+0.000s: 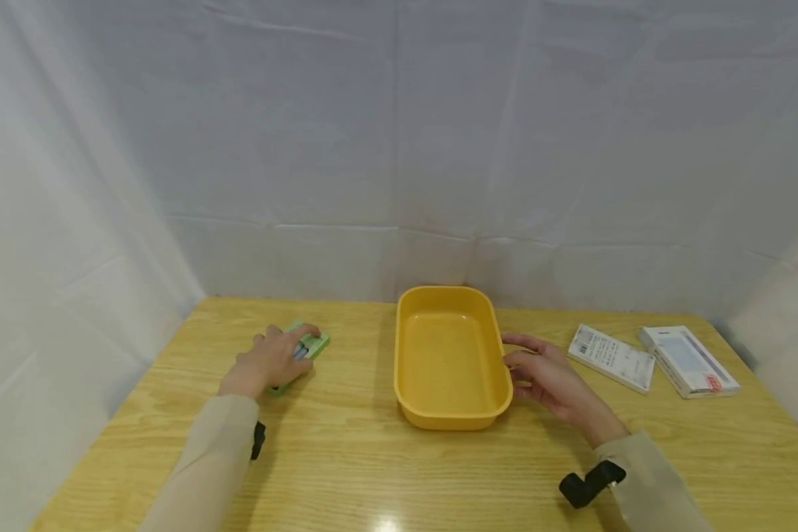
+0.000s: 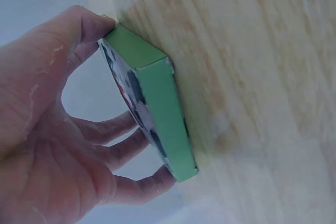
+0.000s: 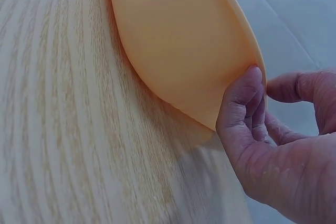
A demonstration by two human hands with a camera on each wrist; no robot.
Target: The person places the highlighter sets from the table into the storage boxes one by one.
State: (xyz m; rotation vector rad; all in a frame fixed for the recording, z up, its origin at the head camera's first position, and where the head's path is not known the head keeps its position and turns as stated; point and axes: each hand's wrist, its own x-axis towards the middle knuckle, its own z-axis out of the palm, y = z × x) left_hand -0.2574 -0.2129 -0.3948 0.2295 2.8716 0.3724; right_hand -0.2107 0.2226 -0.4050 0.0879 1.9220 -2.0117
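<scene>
A flat green box (image 1: 316, 344) with a patterned face lies at the left of the wooden table. My left hand (image 1: 274, 362) holds it from above. In the left wrist view the thumb is at one end of the green box (image 2: 167, 116), and the fingertips (image 2: 163, 178) touch its face and far edge. A yellow plastic tray (image 1: 447, 421) stands in the middle. Beside its right wall is my right hand (image 1: 548, 377), thumb and fingertips touching the outside of the yellow tray (image 3: 178, 40) in the right wrist view.
Right of my right hand lies a thin white box (image 1: 612, 357) with printed text. Next to it is a thicker white box (image 1: 690, 360) with a red mark. A pale sheet (image 1: 346, 148) hangs behind the wooden table (image 1: 372, 473) and along its sides.
</scene>
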